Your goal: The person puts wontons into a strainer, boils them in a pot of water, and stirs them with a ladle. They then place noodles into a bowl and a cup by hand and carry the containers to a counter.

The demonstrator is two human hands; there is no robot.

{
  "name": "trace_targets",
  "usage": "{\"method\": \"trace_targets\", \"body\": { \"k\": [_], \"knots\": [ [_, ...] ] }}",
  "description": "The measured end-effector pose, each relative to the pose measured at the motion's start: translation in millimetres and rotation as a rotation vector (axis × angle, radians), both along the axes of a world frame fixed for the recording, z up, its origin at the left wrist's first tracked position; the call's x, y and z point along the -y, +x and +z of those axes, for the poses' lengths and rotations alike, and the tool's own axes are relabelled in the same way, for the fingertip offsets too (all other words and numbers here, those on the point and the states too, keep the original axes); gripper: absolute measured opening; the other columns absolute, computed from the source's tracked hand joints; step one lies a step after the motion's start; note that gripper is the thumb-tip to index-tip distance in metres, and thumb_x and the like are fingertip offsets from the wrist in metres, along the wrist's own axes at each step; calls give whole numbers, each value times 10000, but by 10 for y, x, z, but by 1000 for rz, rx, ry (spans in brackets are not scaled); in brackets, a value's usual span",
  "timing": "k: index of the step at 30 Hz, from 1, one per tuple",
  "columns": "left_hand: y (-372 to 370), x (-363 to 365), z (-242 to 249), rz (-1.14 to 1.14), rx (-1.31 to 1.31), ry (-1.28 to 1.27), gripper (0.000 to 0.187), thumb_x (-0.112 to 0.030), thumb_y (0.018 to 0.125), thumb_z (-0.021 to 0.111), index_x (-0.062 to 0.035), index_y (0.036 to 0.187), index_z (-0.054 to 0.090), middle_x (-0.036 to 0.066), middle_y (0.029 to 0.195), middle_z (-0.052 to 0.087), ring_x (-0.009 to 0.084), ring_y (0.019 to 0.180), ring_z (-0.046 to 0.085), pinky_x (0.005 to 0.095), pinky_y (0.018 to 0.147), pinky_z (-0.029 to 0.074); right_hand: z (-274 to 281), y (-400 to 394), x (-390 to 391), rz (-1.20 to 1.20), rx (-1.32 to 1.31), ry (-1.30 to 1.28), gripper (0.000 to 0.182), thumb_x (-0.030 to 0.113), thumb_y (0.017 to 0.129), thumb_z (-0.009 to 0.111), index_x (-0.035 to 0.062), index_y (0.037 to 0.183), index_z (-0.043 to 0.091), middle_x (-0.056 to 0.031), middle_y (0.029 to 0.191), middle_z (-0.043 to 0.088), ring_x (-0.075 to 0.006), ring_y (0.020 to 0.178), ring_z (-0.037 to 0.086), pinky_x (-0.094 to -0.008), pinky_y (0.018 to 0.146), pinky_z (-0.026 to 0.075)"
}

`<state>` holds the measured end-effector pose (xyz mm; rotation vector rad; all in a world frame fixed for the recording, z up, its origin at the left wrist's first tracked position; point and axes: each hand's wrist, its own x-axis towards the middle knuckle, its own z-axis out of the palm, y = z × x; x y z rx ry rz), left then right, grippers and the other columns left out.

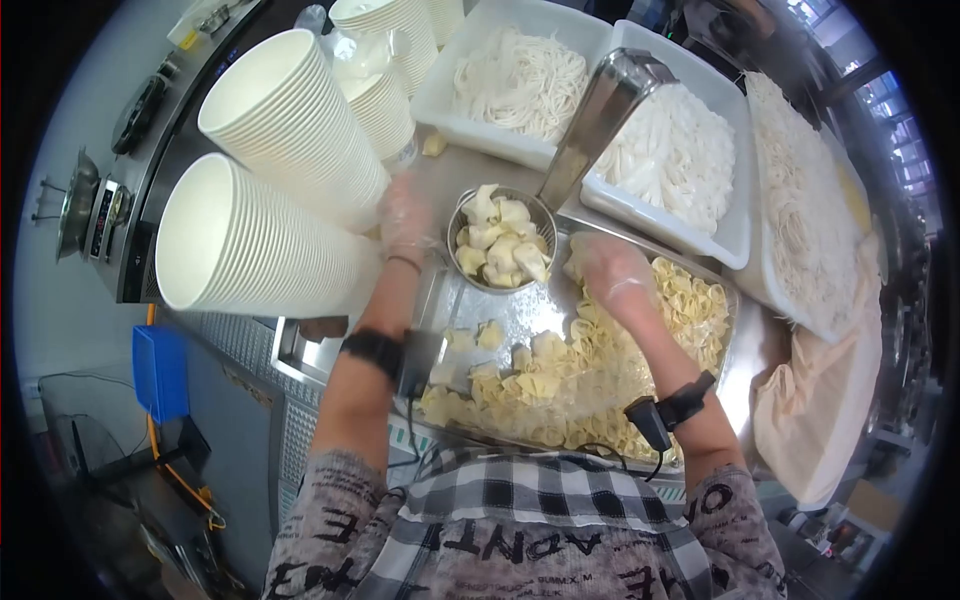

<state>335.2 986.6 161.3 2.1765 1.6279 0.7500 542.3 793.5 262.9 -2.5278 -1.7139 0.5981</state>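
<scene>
A metal strainer (500, 240) sits near the middle of the tabletop (450, 170), at the far left corner of a steel tray (470, 300), and holds a heap of pale dumplings (498, 238). Its long metal handle (598, 120) slants up and away over the noodle tubs. The left hand (405, 220), in a thin clear glove, rests against the strainer's left rim with the fingers loosely curled; whether it grips the rim cannot be told. The right hand (612, 275), also gloved, hovers just right of the strainer over the tray, fingers bunched around what looks like a dumpling, though blur hides the hold. Both wrists wear dark bands with small devices.

More dumplings (560, 380) cover the tray, thick on its right and near side, sparse on its left. Beyond the tray, toward the far edge, stand two white tubs: one of thin noodles (520, 80), one of flat white noodles (680, 150). A third tub of noodles (810, 210) runs along the right edge, with a beige cloth (830, 390) hanging below it. On the left side lie stacks of white paper bowls (270, 200).
</scene>
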Motion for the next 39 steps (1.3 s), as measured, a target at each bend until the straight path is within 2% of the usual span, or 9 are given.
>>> {"method": "trace_targets", "body": {
  "k": [8, 12, 14, 18, 20, 24, 26, 30, 39],
  "knots": [
    [579, -732, -414, -189, -454, 133, 368, -213, 754, 520, -139, 1112, 556, 130, 1286, 403, 293, 1192, 375, 361, 997, 312, -650, -34, -95, -30, 17, -208, 333, 244, 785, 505, 101, 1084, 539, -164, 1161, 506, -310, 1055, 502, -389, 878, 424],
    [471, -969, -419, -399, -306, -162, 289, -258, 748, 525, -105, 970, 630, 133, 1222, 475, 287, 1158, 419, 369, 967, 346, -640, -60, -32, 25, -17, -290, 450, 374, 770, 561, 125, 1143, 515, -134, 1272, 408, -286, 1145, 429, -385, 903, 415],
    [477, -876, -366, -342, -459, -257, 252, -265, 746, 528, -101, 899, 642, 137, 1177, 502, 294, 1107, 464, 386, 921, 386, -575, 13, 10, 61, 107, 57, 465, 408, 756, 586, 131, 1126, 528, -133, 1268, 415, -270, 1146, 437, -377, 889, 428],
    [498, -722, -274, -277, -582, -166, 216, -257, 757, 519, -128, 875, 646, 130, 1096, 540, 300, 1043, 505, 401, 859, 428, -244, -324, -283, 16, 38, -507, 549, 472, 749, 580, 40, 1085, 543, -112, 1217, 483, -272, 1185, 400, -392, 920, 394],
    [444, -752, -380, -172, -205, 61, 232, -275, 766, 523, -133, 918, 627, 137, 1022, 569, 298, 1009, 524, 400, 824, 449, -427, -368, -184, -49, -74, -545, 571, 497, 763, 556, 1, 1046, 553, -110, 1067, 568, -264, 1139, 435, -376, 889, 415],
    [383, -771, -342, -360, -510, -54, 247, -241, 755, 548, -98, 953, 587, 116, 962, 590, 245, 950, 552, 369, 763, 463, -590, -180, -9, 136, -14, -392, 510, 428, 790, 554, 13, 1087, 544, -134, 1012, 574, -270, 1062, 489, -381, 859, 427],
    [185, -604, -404, -90, 18, -564, 259, -208, 753, 553, -60, 965, 549, 85, 916, 585, 167, 868, 546, 324, 717, 448, -1031, 194, 130, 154, 155, 242, 492, 417, 800, 551, 72, 1149, 519, -162, 1040, 559, -306, 1055, 487, -383, 881, 406],
    [-401, 366, -322, 143, 456, -506, 255, -192, 781, 491, -15, 944, 577, 136, 908, 595, 199, 831, 558, 319, 757, 437, -841, 233, 46, -12, -131, -62, 476, 424, 808, 542, 137, 1185, 498, -167, 1100, 544, -305, 1066, 490, -369, 901, 392],
    [-687, 1856, -274, -187, 70, -458, 243, -133, 786, 554, -15, 997, 584, 93, 989, 586, 237, 960, 541, 308, 814, 423, -829, 268, -124, 299, -122, -276, 332, 347, 823, 506, 118, 1047, 591, -134, 1090, 569, -292, 976, 556, -373, 835, 439]
  ]
}}
